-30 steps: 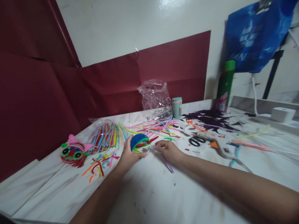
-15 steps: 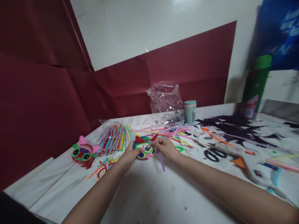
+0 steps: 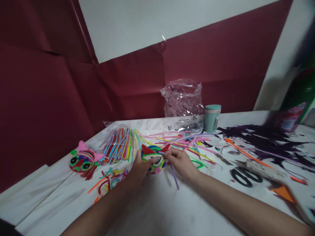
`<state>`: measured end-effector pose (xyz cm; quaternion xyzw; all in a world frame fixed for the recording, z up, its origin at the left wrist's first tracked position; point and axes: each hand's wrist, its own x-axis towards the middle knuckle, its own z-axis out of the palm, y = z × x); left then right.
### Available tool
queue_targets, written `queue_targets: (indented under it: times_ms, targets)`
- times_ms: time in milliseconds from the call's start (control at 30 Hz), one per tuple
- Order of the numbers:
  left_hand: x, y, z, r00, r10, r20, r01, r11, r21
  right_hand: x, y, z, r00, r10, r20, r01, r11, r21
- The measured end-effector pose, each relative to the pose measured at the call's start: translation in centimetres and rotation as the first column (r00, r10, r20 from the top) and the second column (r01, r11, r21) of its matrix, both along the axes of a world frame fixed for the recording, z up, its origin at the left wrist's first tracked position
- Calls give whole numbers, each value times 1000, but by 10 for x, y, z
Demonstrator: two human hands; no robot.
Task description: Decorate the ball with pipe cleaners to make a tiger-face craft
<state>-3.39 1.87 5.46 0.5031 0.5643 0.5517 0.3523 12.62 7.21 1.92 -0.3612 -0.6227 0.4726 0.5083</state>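
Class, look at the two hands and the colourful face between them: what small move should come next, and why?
Probably press the upper end of the purple strip against the colourful face: the right hand pinches the strip close to a red ear, its lower end hangs free, and the left hand grips the other side.

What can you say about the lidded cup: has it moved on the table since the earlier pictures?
No. The lidded cup keeps its place just right of the clear plastic bag; both shift in the picture because the camera moved.
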Motion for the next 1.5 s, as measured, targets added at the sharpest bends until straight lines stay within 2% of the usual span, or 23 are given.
queue_targets:
  times_ms: [167, 300, 400, 500, 700, 833, 967, 1067, 1233, 1333, 1500]
  targets:
    - [1, 0, -3, 993, -17, 119, 20, 999, -27, 2, -8, 1, 1000, -2, 26, 1, 999, 38]
    - [3, 1, -5, 993, -28, 112, 24, 999, 33, 5, -16, 6, 1000, -7, 28, 6, 998, 58]
    - [2, 1, -7, 995, 2, 102, -4, 1000, 21, 6, -20, 8, 1000, 7, 10, -8, 998, 55]
    - [-1, 2, -10, 998, 9, 65, -10, 1000, 18, 6, -20, 6, 1000, 8, -25, -8, 999, 34]
    - [-9, 4, -23, 995, -100, 16, 100, 995, 18, 11, -14, 2, 999, -19, -34, 19, 1000, -10]
    - [-11, 7, -31, 995, -76, -63, 78, 996, 31, 11, -14, 1, 999, -30, -20, 30, 1000, -4]
    - [-12, 6, -34, 990, -26, -137, 34, 998, 59, 9, -20, 2, 999, -41, -6, 41, 998, 47]
    - [-13, 6, -33, 983, 1, -185, 13, 997, 74, 9, -26, 3, 993, -91, 80, 83, 992, 100]
    - [-13, 4, -31, 979, -11, -203, 32, 994, 103, 8, -30, 2, 974, -143, 177, 107, 974, 199]
    - [-13, 4, -31, 982, -34, -188, 52, 994, 92, 8, -31, 4, 975, -117, 191, 89, 985, 150]
    - [-13, 4, -35, 989, -22, -145, 46, 986, 161, 7, -35, 10, 987, -61, 151, 55, 997, 46]
